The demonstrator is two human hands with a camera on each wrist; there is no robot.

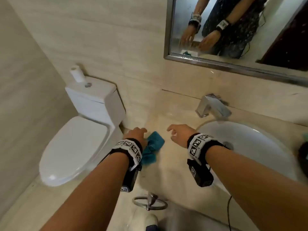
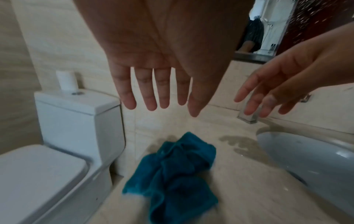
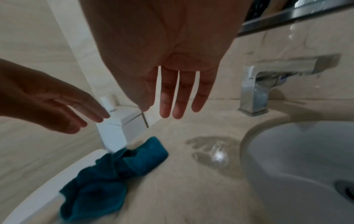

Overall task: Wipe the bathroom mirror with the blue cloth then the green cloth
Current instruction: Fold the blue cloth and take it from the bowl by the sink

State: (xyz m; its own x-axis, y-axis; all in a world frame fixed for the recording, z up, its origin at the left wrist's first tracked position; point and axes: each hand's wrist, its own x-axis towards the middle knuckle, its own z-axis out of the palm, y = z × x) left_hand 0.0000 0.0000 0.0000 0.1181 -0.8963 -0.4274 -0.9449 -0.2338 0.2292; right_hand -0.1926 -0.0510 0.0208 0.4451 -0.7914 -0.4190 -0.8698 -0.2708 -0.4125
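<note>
A crumpled blue cloth (image 1: 153,148) (image 2: 176,171) (image 3: 113,165) lies on the beige counter (image 1: 168,165) between the toilet and the sink. My left hand (image 1: 135,133) (image 2: 159,89) hovers just above the cloth, fingers straight and spread, holding nothing. To its right my right hand (image 1: 179,133) (image 3: 172,94) floats over bare counter, fingers straight, also empty. The mirror (image 1: 233,27) with a steel frame hangs on the wall above the sink; its glass is spotted and shows both hands. A dark green bundle (image 1: 303,154) at the right edge may be the green cloth, mostly cut off.
A white basin (image 1: 246,144) is sunk in the counter at right, with a chrome tap (image 1: 213,105) behind it. Left of the counter stands a white toilet (image 1: 80,140) with a paper roll (image 1: 77,73) on its tank. A towel ring (image 1: 150,203) hangs below the counter's front edge.
</note>
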